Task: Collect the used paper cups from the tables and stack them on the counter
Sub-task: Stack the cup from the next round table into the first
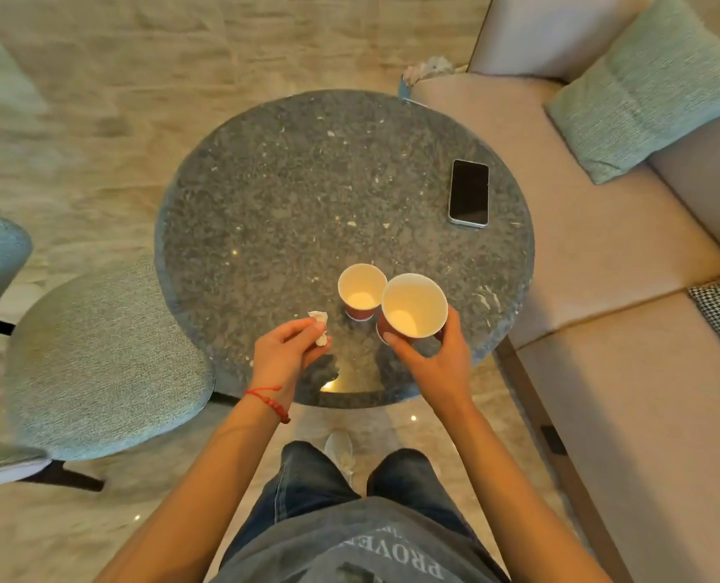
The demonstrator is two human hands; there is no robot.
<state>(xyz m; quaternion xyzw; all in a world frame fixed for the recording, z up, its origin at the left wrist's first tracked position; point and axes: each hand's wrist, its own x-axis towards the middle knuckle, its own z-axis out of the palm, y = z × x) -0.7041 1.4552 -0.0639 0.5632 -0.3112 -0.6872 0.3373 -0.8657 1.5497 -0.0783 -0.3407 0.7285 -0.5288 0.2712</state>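
Right hand (431, 355): curled round a red paper cup (413, 307), over the round table's (265, 195) near edge
Left hand (284, 351): pinching a crumpled tissue (319, 326)
Second cup (361, 291): standing on the table, touching the held cup
Phone (468, 192): table's far right

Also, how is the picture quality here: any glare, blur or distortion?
Head view: warm, dim light; a bright glare spot on the table near edge, just beyond the hands; the chair at left is soft and smeared; wide-angle bending curves the sofa edges; the cups and phone stay fairly sharp.
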